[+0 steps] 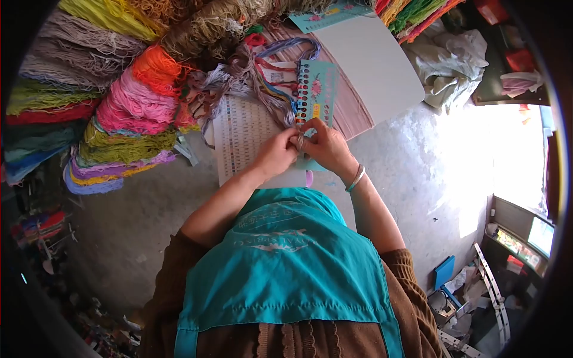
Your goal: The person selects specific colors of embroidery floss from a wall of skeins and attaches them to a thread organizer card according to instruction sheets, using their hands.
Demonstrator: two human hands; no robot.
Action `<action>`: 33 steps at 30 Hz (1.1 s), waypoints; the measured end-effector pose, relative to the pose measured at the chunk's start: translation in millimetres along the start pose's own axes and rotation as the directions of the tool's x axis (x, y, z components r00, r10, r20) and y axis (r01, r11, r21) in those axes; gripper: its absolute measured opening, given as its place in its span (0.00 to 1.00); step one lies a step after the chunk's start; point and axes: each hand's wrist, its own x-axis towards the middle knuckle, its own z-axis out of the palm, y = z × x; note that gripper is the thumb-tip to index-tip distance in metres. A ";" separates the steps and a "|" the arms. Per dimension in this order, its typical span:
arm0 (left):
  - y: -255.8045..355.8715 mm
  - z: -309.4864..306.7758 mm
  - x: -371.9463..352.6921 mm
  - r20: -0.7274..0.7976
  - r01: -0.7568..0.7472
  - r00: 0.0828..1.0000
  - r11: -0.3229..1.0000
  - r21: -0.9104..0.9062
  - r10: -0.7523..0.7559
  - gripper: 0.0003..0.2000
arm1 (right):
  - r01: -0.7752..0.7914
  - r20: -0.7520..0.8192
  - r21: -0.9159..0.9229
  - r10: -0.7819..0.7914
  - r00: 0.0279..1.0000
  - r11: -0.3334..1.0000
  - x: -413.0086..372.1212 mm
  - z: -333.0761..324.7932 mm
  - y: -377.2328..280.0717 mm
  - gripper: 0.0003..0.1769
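Note:
My left hand (276, 154) and my right hand (327, 146) meet at the lower left edge of a teal punched thread card (322, 80). Both are closed in a pinch, fingertips almost touching, where thread strands run down to the card; the exact bit of thread between them is mostly hidden. Coloured threads pass through the row of holes along the card's left side. A loose mauve-grey thread hank (262, 89) trails beside it, its lower end reaching my fingers. Under my left hand lies a printed chart sheet (234, 134) with columns of small swatches.
Thick bundles of coloured thread (134, 104) hang at the left and top. A white board (379, 59) lies on a pinkish striped surface (352, 113). Behind it sits a crumpled pale plastic bag (450, 65). A blue object (444, 271) and clutter lie at lower right.

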 end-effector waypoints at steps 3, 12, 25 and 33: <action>-0.9 -32.1 -14.2 0.402 0.453 0.891 0.351 -0.819 -0.212 0.06 | -0.067 0.012 -0.034 0.068 0.998 0.997 0.6 -0.1 -8.3 0.29; -25.5 -214.2 -108.5 -0.400 -0.351 0.890 -0.229 -0.908 0.220 0.04 | -0.071 0.060 -0.075 0.075 0.995 0.995 -0.1 -1.9 -16.2 0.32; -11.1 -90.4 -71.4 -0.420 0.113 0.907 0.935 0.337 0.042 0.22 | 0.284 -0.043 -0.390 -0.326 0.944 0.876 -11.8 14.2 -1.8 0.12; -6.7 -70.4 -50.5 -0.226 0.059 0.950 0.587 0.808 0.216 0.17 | 0.255 -0.065 -0.456 -0.318 0.946 0.852 -5.8 22.3 0.0 0.12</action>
